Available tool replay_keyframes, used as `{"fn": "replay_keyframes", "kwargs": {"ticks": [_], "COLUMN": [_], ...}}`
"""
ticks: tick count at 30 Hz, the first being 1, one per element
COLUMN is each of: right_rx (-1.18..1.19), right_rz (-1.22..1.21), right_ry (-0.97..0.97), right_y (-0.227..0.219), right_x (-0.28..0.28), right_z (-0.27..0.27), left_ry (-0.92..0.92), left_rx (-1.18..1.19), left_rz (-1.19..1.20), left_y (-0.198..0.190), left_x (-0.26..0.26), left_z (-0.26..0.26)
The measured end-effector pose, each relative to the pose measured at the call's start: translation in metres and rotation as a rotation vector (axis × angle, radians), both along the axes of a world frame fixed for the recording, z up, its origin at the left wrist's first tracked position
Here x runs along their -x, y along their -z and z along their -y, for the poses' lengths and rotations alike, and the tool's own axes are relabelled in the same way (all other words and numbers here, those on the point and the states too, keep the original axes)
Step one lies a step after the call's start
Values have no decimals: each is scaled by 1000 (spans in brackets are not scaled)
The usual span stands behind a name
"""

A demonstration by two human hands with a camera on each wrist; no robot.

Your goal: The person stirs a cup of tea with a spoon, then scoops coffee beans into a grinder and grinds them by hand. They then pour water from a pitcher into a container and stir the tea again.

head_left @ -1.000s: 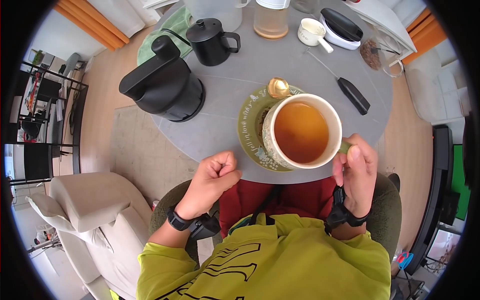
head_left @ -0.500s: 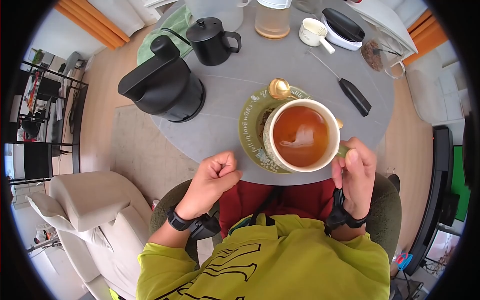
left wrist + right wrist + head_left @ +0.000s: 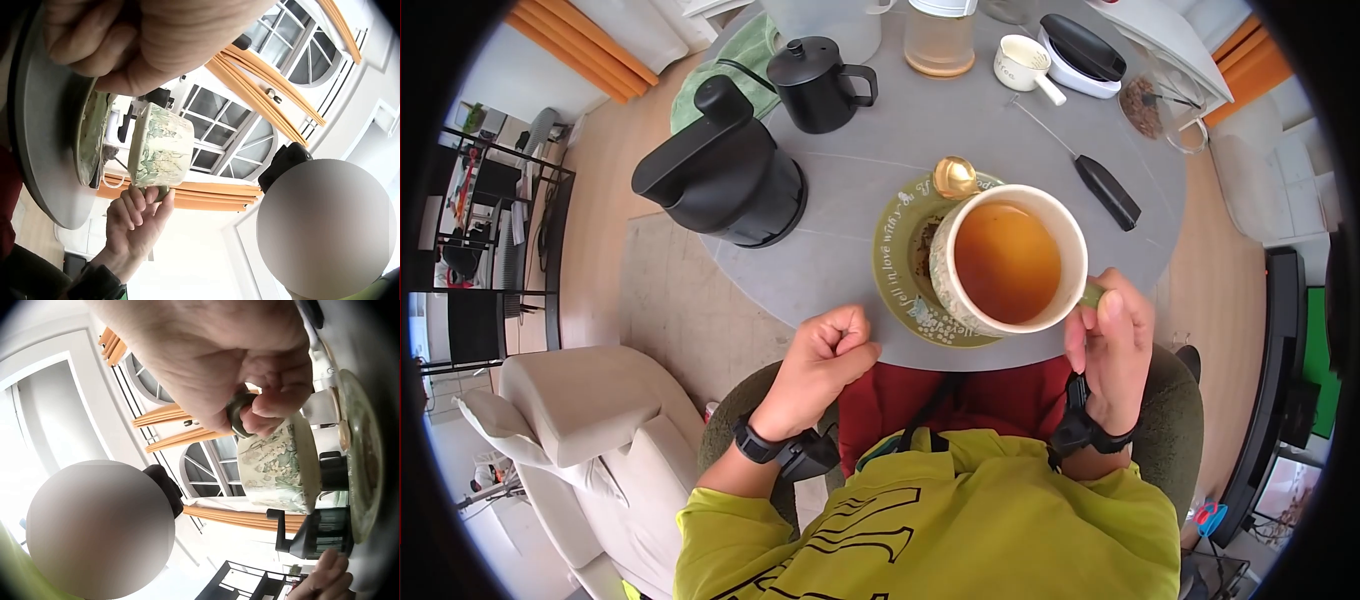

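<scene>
A cream cup (image 3: 948,262) of amber liquid is held above a green saucer (image 3: 890,250) by the right hand (image 3: 1115,345), whose fingers grip its green handle (image 3: 1092,294). Both wrist views show the floral cup (image 3: 161,147) (image 3: 281,465) raised clear of the saucer (image 3: 362,456). Dark bits lie on the saucer, and a gold spoon (image 3: 955,177) sits at its far edge. Curled into a loose fist and holding nothing, the left hand (image 3: 825,360) rests by the near table edge.
On the grey table (image 3: 840,240) stand a black lidded machine (image 3: 725,170), a black pot (image 3: 812,85), a glass jar (image 3: 940,40) and a small white cup (image 3: 1022,62). A black whisk (image 3: 1108,190) lies at the right. A beige sofa (image 3: 590,410) is at lower left.
The cup's tilt varies slightly and the liquid surface has shifted; compared with half a second ago, the cup is a little higher in view. The left hand has barely moved.
</scene>
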State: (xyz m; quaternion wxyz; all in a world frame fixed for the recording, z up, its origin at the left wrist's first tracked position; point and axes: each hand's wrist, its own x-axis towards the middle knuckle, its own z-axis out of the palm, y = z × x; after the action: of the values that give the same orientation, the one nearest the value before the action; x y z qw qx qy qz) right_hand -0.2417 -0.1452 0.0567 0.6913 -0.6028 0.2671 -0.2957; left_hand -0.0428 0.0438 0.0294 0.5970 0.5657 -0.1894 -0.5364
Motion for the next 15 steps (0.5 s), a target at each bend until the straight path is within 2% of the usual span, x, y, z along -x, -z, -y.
{"fn": "replay_keyframes", "kwargs": {"ticks": [15], "right_rx": [14], "right_rz": [-9], "right_ry": [-52], "right_y": [-2], "right_x": [2], "right_z": [-1], "left_ry": [4], "left_rx": [-4], "left_rz": [-7], "left_y": [-2], "left_x": [1], "left_z": [0]}}
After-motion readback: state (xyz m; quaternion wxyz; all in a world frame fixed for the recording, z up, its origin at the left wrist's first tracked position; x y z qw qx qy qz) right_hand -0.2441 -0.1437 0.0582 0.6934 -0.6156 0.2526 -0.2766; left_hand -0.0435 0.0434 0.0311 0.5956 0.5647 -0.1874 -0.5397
